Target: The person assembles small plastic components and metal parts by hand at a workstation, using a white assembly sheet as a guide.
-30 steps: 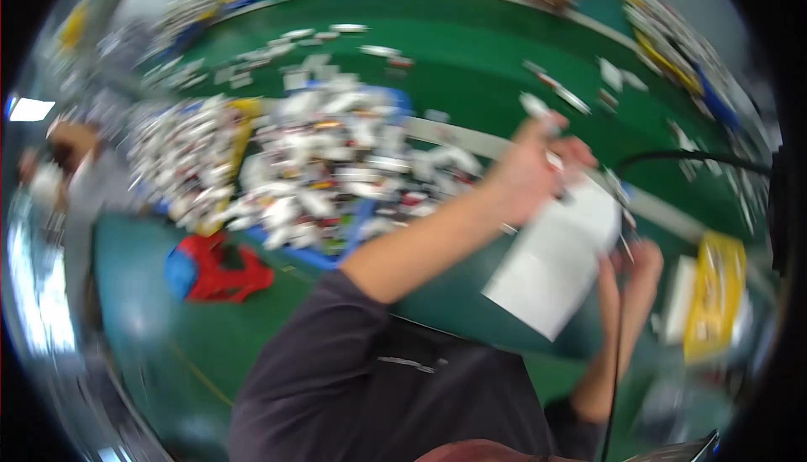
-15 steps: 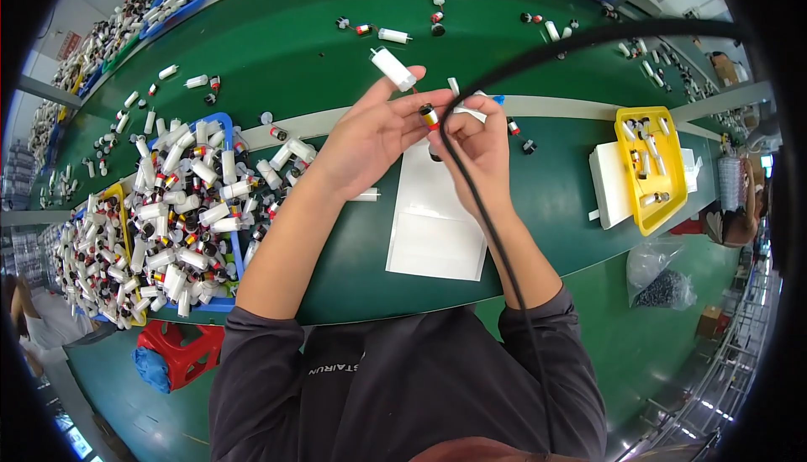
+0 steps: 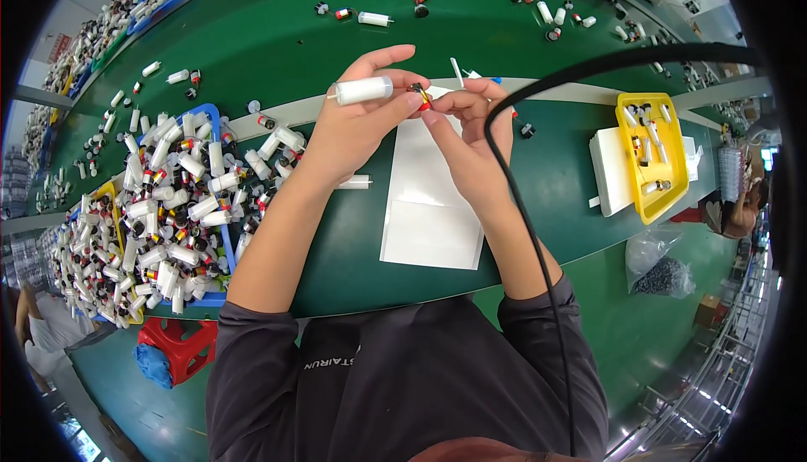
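My left hand (image 3: 357, 126) is closed, with a white plastic cylinder (image 3: 363, 90) resting across its fingers. A small black, yellow and red cylindrical part (image 3: 421, 96) sits between the fingertips of both hands. My right hand (image 3: 475, 147) is closed too, its thumb and fingers pinching the red end of that small part. Whether a wire joins the small part to the white cylinder I cannot make out. Below the hands, a white sheet (image 3: 430, 239) lies on the green table. Another white cylinder (image 3: 356, 182) lies beside my left wrist.
Blue bins (image 3: 220, 281) heaped with similar parts stand at the left. A yellow tray (image 3: 674, 197) holding several parts is at the right, against a white box (image 3: 611, 172). A black cable (image 3: 538, 227) hangs across the view. Loose parts (image 3: 374, 19) lie on the far bench.
The white cylinder in my left hand has swung from slanting to nearly level and moved left. My fingertips have closed together round the small part. The view has shifted slightly.
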Tool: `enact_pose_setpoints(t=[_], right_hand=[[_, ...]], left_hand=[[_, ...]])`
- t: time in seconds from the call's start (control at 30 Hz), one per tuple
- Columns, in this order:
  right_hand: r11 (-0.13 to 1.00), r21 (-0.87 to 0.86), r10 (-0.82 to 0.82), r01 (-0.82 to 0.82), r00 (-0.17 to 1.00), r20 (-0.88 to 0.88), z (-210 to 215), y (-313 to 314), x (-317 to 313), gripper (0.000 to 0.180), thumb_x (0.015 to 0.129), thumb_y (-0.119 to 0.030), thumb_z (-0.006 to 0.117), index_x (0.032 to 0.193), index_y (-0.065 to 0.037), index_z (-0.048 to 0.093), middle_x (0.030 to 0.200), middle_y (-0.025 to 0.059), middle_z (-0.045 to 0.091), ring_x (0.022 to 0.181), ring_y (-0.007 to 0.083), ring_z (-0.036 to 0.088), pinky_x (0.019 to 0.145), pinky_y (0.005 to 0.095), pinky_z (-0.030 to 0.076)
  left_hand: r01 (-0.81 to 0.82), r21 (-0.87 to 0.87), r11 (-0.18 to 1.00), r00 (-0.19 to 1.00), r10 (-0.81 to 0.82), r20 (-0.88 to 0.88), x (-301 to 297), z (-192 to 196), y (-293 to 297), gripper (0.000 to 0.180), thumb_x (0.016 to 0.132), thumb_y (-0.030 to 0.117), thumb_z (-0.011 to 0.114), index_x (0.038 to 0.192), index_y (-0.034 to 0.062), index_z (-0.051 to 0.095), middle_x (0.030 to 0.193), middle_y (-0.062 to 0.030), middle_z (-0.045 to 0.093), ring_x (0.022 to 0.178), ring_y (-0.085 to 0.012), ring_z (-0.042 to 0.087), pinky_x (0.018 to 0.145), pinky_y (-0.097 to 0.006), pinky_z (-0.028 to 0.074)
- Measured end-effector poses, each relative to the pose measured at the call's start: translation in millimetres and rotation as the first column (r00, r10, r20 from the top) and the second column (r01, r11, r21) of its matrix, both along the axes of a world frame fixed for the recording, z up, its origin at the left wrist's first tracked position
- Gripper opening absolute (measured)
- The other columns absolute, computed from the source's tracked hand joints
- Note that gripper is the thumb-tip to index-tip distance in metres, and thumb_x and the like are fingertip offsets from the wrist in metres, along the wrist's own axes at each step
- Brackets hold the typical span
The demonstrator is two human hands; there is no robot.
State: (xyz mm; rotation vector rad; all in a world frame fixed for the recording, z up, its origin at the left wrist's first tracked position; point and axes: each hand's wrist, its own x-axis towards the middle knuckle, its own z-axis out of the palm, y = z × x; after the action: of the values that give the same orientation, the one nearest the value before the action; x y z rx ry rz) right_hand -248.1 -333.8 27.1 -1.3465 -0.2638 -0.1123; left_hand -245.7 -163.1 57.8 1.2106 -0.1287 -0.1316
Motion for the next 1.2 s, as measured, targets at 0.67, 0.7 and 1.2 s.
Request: enact_pose_setpoints(t=[0.67, 0.7, 1.2], right_hand=[[0.972, -0.055, 0.213, -0.23, 0.952, -0.221, 27, -25, 8, 0.008, 0.091, -0.002, 0.068, 0.097, 0.0, 0.063, 0.084, 0.0024, 0.065, 0.074, 0.0077, 0.06, 0.068, 0.0221, 0.048], [0.968, -0.049, 0.229, -0.247, 0.945, -0.234, 24, -25, 9, 0.009, 0.091, -0.003, 0.068, 0.098, 0.0, 0.063, 0.089, 0.0025, 0.067, 0.077, 0.0056, 0.062, 0.068, 0.0199, 0.05], [0.971, -0.121, 0.166, -0.204, 0.949, -0.269, 29, -21, 9, 0.007, 0.092, -0.007, 0.069, 0.094, -0.001, 0.066, 0.076, 0.0004, 0.062, 0.067, 0.0074, 0.054, 0.061, 0.0221, 0.042]], left_hand=[[0.076, 0.108, 0.991, 0.997, -0.078, 0.008, -2, -1, -1, 0.039, 0.092, -0.007, 0.058, 0.129, 0.001, 0.06, 0.117, -0.0092, 0.066, 0.103, -0.016, 0.065, 0.092, -0.03, 0.056], [0.076, 0.146, 0.986, 0.996, -0.082, 0.038, -2, -1, -2, 0.038, 0.092, -0.006, 0.058, 0.129, 0.0013, 0.06, 0.117, -0.0088, 0.067, 0.103, -0.0156, 0.065, 0.091, -0.03, 0.055], [0.057, 0.382, 0.922, 0.987, -0.111, 0.119, -6, 1, -4, 0.044, 0.088, -0.008, 0.067, 0.13, 0.0031, 0.061, 0.114, -0.0071, 0.068, 0.103, -0.014, 0.066, 0.091, -0.027, 0.054]])
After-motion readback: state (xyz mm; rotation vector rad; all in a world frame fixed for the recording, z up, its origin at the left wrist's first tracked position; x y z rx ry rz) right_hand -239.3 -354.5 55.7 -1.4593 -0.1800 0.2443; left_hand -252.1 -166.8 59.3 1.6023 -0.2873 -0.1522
